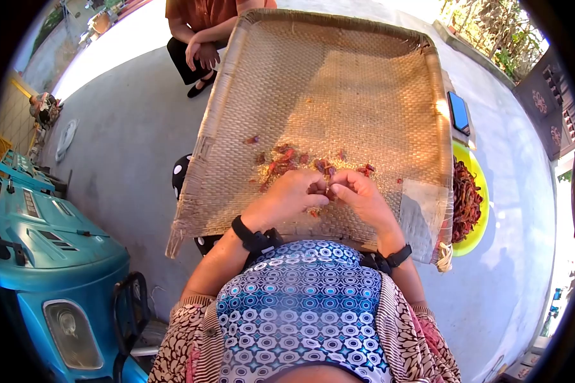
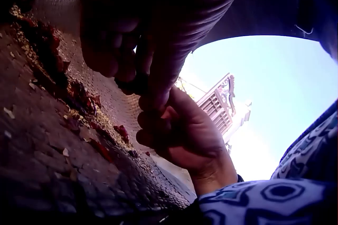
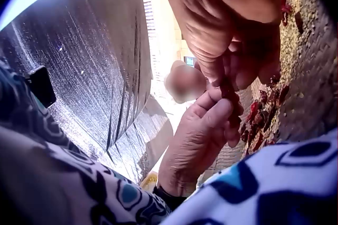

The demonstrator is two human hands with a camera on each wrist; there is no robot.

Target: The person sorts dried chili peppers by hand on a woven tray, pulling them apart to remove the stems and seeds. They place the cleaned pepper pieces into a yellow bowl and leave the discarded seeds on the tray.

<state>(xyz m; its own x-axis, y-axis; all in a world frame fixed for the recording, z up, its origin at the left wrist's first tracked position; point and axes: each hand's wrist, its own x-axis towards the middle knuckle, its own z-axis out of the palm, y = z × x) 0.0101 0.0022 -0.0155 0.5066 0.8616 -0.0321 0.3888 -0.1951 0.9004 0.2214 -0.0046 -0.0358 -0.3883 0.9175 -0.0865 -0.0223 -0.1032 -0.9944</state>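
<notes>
Both hands meet low over a woven mat tray (image 1: pixel 262 83), near its front edge. Between their fingertips is a dried red chili (image 3: pixel 227 89), mostly covered by the fingers. My left hand (image 1: pixel 289 193) pinches it from one side with thumb and curled fingers. From the other side my right hand (image 1: pixel 366 199) pinches it too, thumb against the fingertips. Just beyond the hands, broken chili pieces (image 1: pixel 282 162) and pale yellow seeds (image 3: pixel 291 45) lie scattered on the weave.
A yellow-green basin (image 1: pixel 485 214) of whole dried chilies (image 1: pixel 466 199) stands right of the tray. A phone (image 1: pixel 459 113) lies by the tray's right edge. Another person (image 1: pixel 204 25) sits at the far left corner. A teal vehicle (image 1: pixel 64 255) stands at left.
</notes>
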